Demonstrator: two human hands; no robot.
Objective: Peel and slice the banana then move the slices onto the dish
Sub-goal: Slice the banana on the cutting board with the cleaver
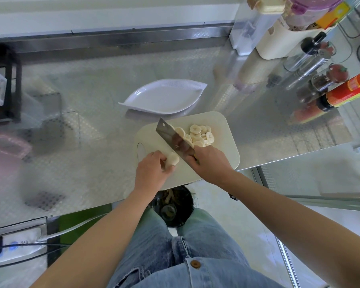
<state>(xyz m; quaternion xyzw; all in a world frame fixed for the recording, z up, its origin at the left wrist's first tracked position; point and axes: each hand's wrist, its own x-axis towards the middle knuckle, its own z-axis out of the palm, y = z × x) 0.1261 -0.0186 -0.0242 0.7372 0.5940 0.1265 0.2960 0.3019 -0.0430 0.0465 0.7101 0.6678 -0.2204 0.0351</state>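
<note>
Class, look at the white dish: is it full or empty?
Empty: the dish shows bare white; the slices lie on the cutting board.

Bright, diffuse light, hazy glare on the steel counter (pixel 81 121), wide-angle bending and blur at edges.

No legible text or labels.

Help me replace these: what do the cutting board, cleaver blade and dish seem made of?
Cream rounded cutting board: likely plastic, matte, uniform colour, moulded handle slot. Rectangular cleaver blade: steel, brushed reflective grey. White leaf-shaped dish: glossy, ribbed rim; ceramic or melamine, unclear.
</note>
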